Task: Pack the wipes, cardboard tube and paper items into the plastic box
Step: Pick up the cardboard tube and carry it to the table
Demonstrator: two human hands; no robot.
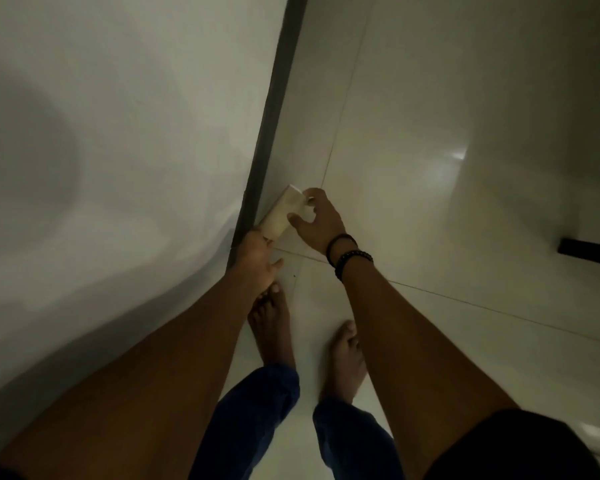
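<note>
A pale cardboard tube (281, 216) is held low over the floor, close to the dark strip at the foot of the wall. My left hand (258, 259) grips its near end from below. My right hand (317, 220), with dark bead bracelets on the wrist, closes its fingers on the far end, where a bit of white paper shows. The plastic box, the wipes and other paper items are out of view.
A white wall (118, 150) fills the left, edged by a dark skirting strip (274, 109). Glossy pale floor tiles (430, 168) spread to the right. A black object (589, 251) sits at the right edge. My bare feet (274, 327) stand below the hands.
</note>
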